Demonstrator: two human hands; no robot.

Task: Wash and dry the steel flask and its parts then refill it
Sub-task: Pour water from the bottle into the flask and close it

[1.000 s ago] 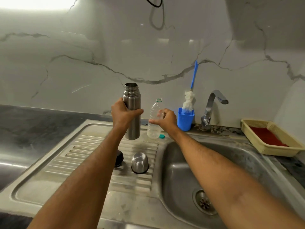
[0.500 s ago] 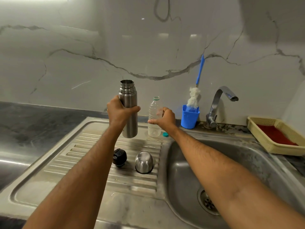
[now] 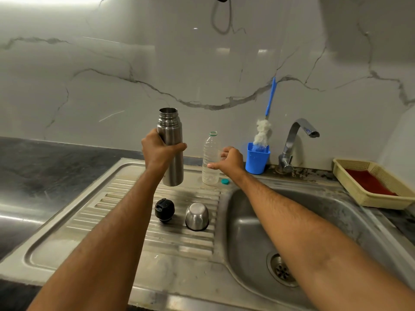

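Left hand (image 3: 157,151) holds uncapped, upright brushed-steel flask (image 3: 171,151)

Steel flask (image 3: 171,151): brushed metal, satin sheen. Inverted steel cup (image 3: 197,217): smoother, more mirror-like. Stopper (image 3: 164,210): glossy black plastic. Water bottle (image 3: 211,160): clear ribbed plastic; bottle cap (image 3: 225,181): teal plastic. Sink (image 3: 125,223): dull stainless steel, ridged drainboard, stained. Tap (image 3: 294,142): polished chrome. Wall (image 3: 134,63): glossy veined marble. Brush holder (image 3: 257,159): blue plastic. Basket (image 3: 359,187): beige woven-look plastic.
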